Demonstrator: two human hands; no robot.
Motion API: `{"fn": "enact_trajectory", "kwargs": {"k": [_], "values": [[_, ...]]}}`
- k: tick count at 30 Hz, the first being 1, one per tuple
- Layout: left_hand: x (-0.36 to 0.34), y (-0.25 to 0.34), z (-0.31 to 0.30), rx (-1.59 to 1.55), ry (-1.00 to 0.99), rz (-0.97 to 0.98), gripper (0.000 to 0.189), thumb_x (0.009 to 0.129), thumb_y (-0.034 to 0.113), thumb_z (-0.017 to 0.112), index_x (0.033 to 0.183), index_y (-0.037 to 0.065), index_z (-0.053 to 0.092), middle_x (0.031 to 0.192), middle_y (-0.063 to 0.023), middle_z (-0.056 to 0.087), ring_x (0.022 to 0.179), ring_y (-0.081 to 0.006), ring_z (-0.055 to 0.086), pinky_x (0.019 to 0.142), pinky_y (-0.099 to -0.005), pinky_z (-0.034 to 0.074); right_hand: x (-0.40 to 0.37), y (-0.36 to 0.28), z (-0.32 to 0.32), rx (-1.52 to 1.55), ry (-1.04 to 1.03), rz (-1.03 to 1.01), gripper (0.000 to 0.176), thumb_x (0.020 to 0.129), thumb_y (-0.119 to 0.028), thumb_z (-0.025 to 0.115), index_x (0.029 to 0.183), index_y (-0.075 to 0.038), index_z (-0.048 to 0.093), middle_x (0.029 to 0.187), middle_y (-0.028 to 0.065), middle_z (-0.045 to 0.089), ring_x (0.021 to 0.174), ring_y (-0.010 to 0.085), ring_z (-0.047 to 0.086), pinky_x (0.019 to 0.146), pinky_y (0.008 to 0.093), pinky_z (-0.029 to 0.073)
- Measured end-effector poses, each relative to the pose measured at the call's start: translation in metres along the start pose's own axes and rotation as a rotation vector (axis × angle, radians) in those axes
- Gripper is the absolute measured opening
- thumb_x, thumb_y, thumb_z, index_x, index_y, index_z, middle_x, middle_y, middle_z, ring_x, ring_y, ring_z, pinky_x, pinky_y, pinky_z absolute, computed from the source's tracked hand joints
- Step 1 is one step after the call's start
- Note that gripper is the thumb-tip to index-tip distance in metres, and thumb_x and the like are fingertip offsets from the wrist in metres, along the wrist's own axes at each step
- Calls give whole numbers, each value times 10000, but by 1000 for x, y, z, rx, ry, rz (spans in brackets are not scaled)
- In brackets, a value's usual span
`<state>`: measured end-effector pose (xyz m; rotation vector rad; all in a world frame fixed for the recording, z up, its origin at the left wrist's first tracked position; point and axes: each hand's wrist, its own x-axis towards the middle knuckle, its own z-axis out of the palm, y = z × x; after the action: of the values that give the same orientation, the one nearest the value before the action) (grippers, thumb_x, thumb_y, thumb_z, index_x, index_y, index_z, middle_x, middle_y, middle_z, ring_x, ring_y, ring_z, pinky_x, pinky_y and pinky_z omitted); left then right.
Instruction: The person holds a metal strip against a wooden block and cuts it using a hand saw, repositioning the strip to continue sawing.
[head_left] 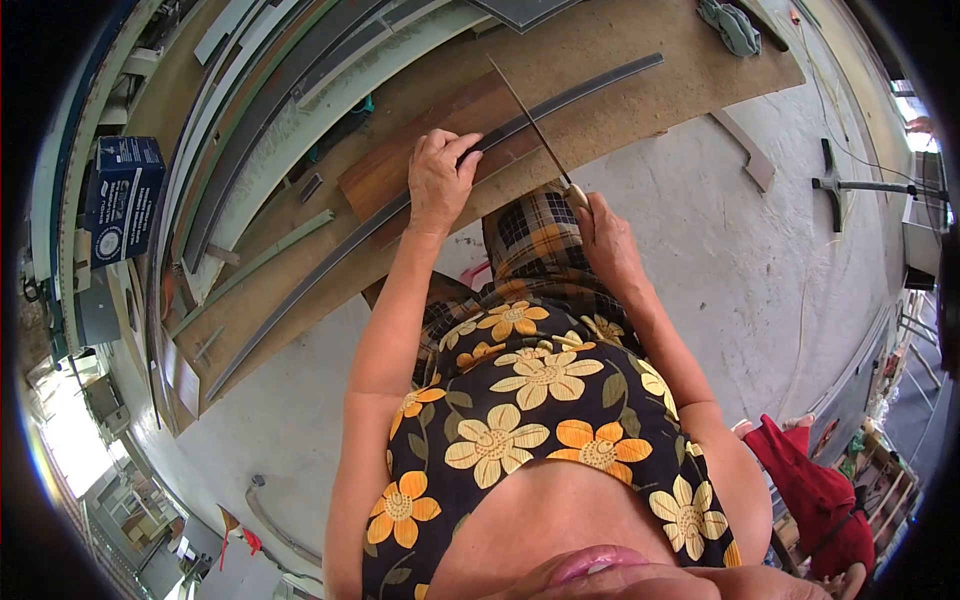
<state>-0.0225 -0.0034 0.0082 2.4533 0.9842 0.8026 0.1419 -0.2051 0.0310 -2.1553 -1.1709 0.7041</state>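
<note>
My left hand [440, 180] presses a long dark strip [592, 91] down on a reddish-brown wooden board [378, 182], thumb and fingers closed round the strip's edges. In my right hand [612, 246] is the pale handle of a saw with a long, narrow blade [530, 119]. The blade lies across the strip to the right of my left hand, seen nearly edge-on, so its teeth cannot be made out. Both strip ends reach well past the board, over the brown workbench [715, 75].
Long stacked panels and strips [275, 120] fill the bench's left and far side. A blue box [127, 200] stands at the left. A grey cloth [730, 28] lies at the far right. A metal stand [835, 186] is beyond the bench. A person in red [815, 495] is at lower right.
</note>
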Motion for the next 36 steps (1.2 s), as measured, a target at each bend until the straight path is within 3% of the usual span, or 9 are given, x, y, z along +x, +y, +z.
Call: {"fn": "enact_trajectory", "kwargs": {"k": [14,26,36], "values": [[11,14,7,40,54,21,343,766,238,796,1088,141,730,1018,-56,597,1000,-271,573,884,-417,482,-2,3,10,0,15,-10,205,1033,-234,474,1097,-40,499,835,301,645,809,511,626,675,562,471],[26,20,37,-32,75,-39,189,777,174,771,954,111,754,935,-63,613,951,-280,579,848,-411,482,-3,1,14,-33,22,10,206,1034,-240,471,1094,-44,496,831,305,645,807,514,624,672,567,473],[24,19,39,-25,93,-7,171,779,176,774,943,127,758,938,-36,616,945,-260,581,843,-406,482,0,-7,14,-33,0,44,205,1035,-239,456,1078,-39,479,853,325,641,830,527,619,691,580,468]]}}
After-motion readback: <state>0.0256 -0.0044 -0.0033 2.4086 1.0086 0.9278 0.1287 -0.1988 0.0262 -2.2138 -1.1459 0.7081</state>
